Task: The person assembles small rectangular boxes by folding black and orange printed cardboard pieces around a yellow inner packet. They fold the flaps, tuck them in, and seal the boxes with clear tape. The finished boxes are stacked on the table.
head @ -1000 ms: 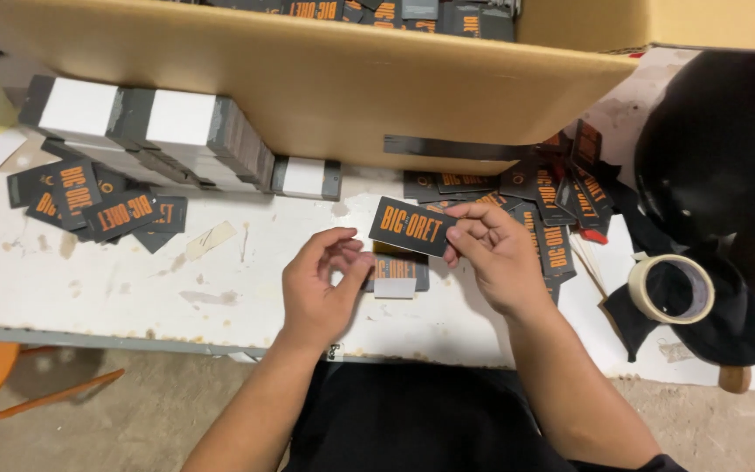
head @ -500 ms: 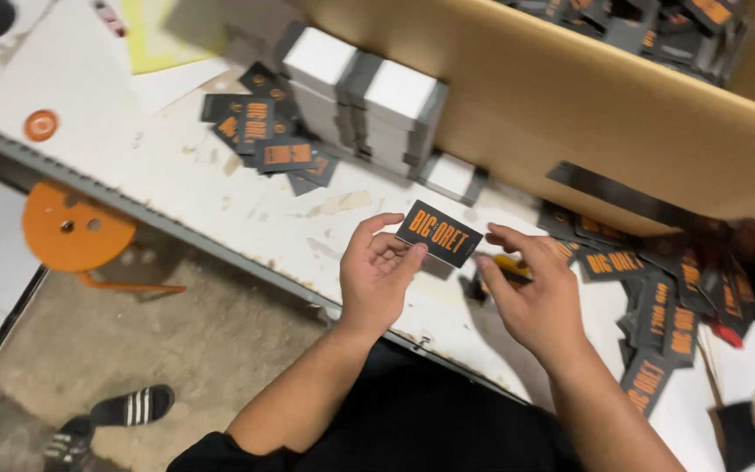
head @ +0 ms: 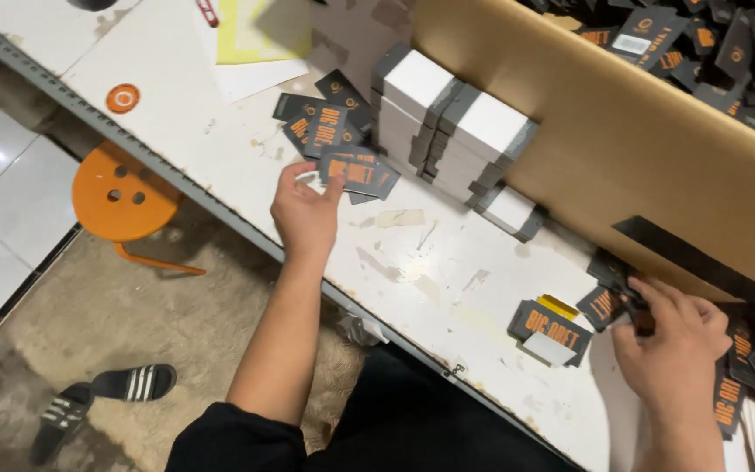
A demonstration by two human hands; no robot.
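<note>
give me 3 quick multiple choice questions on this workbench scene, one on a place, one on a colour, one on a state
1. Where does the left hand reach?
A. to the small pile of dark tags left of the white stacks
B. into the cardboard box
C. down to the stool

2. What colour is the stool under the table?
A. blue
B. orange
C. white

3. What is the right hand doing?
A. resting flat and empty
B. pinching a dark tag by the box
C. holding scissors

Answers:
1. A, the fingers touch the top tag of that pile.
2. B, its round seat is plainly orange.
3. B, the fingertips close on a tag beside the box wall.
</note>
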